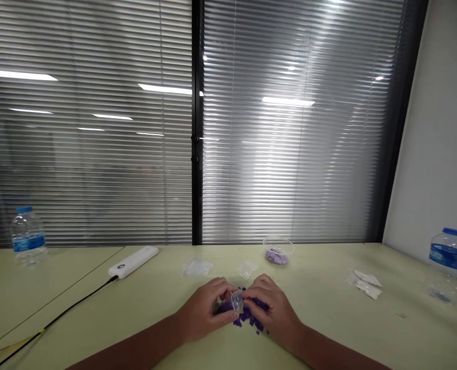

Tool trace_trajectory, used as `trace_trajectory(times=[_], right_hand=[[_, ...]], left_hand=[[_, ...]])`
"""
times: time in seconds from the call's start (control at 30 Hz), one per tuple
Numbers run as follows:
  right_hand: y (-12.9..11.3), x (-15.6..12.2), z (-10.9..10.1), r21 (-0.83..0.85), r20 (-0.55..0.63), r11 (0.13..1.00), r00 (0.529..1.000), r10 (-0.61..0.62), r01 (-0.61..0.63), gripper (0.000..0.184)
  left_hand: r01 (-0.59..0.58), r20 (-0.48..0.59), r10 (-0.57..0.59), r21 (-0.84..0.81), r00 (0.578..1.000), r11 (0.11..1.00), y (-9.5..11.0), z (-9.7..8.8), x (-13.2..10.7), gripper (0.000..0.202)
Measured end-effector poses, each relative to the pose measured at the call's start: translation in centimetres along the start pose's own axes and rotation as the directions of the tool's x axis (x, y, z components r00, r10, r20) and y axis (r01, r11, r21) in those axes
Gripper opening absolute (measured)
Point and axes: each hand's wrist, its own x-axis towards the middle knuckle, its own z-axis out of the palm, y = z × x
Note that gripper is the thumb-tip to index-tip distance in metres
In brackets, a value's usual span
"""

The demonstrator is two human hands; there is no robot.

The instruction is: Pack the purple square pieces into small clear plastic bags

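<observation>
While the left hand [203, 311] curled around a small clear container [236, 300] with something purple inside, the right hand [272, 308] was bent close at its rim, fingertips drawn narrowly together; whether they pinched anything could not be told. The container lay tilted in the left hand's grip, low over the middle of the pale surface [328, 293], with its mouth toward the right hand. Dark purple pieces [258, 324] were scattered beneath and beside the right hand, partly covered by it. Beyond the hands, two bits of clear plastic [197, 267] lay flat, and a clear bowl [290, 255] held paler purple pieces [276, 256]. Crumpled white paper [365, 283] rested farther right, near a blue-capped bottle [449, 257]. On the left, a white power bank [133, 262] joined a black cable [76, 302], and another bottle [29, 241] stood near the blinds [97, 180].
</observation>
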Motion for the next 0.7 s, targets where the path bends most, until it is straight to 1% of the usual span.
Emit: trace_trajectory(times=[0.13, 0.27, 0.3, 0.37, 0.43, 0.47, 0.5, 0.53, 0.6, 0.63, 0.7], right_hand=[[0.2, 0.2, -0.2, 0.019, 0.011, 0.998, 0.998, 0.066, -0.067, 0.020], [0.7, 0.2, -0.1, -0.035, 0.023, 0.988, 0.989, 0.149, -0.148, 0.018], [0.8, 0.1, 0.0, -0.057, 0.031, 0.984, 0.984, 0.173, -0.171, 0.016], [1.1, 0.0, 0.2, -0.094, 0.061, 0.971, 0.973, 0.224, -0.218, 0.013], [1.3, -0.2, 0.5, -0.110, 0.092, 0.961, 0.960, 0.263, -0.253, 0.011], [1.4, -0.2, 0.5, -0.112, 0.102, 0.959, 0.957, 0.272, -0.261, 0.011], [1.4, -0.2, 0.6, -0.112, 0.110, 0.958, 0.955, 0.276, -0.264, 0.012], [1.4, -0.3, 0.6, -0.113, 0.115, 0.958, 0.954, 0.276, -0.263, 0.013], [1.4, -0.3, 0.6, -0.116, 0.118, 0.959, 0.955, 0.272, -0.259, 0.015], [1.4, -0.2, 0.6, -0.117, 0.118, 0.959, 0.955, 0.271, -0.257, 0.016], [1.4, -0.2, 0.6, -0.119, 0.116, 0.960, 0.957, 0.266, -0.252, 0.015]], left_hand=[[0.014, 0.011, -0.014, -0.004, 1.000, 1.000, 0.3, -0.1, 0.0, 0.031], [0.033, -0.003, -0.033, -0.033, 0.999, 0.999, 0.2, 0.0, 0.0, 0.030], [0.054, -0.010, -0.054, -0.054, 0.998, 0.997, 0.0, 0.1, 0.1, 0.029], [0.137, -0.029, -0.141, -0.128, 0.990, 0.982, -0.7, 0.3, 0.2, 0.030], [0.239, -0.051, -0.257, -0.232, 0.965, 0.943, -1.5, 0.4, 0.5, 0.034], [0.271, -0.066, -0.298, -0.268, 0.952, 0.924, -1.8, 0.5, 0.5, 0.037], [0.281, -0.081, -0.316, -0.288, 0.945, 0.915, -2.0, 0.5, 0.6, 0.039], [0.287, -0.089, -0.324, -0.290, 0.942, 0.913, -2.1, 0.5, 0.6, 0.040], [0.268, -0.088, -0.297, -0.251, 0.951, 0.930, -1.9, 0.5, 0.5, 0.038], [0.246, -0.073, -0.267, -0.213, 0.961, 0.946, -1.6, 0.5, 0.4, 0.036], [0.159, -0.064, -0.168, -0.121, 0.984, 0.980, -0.9, 0.4, 0.2, 0.031]])
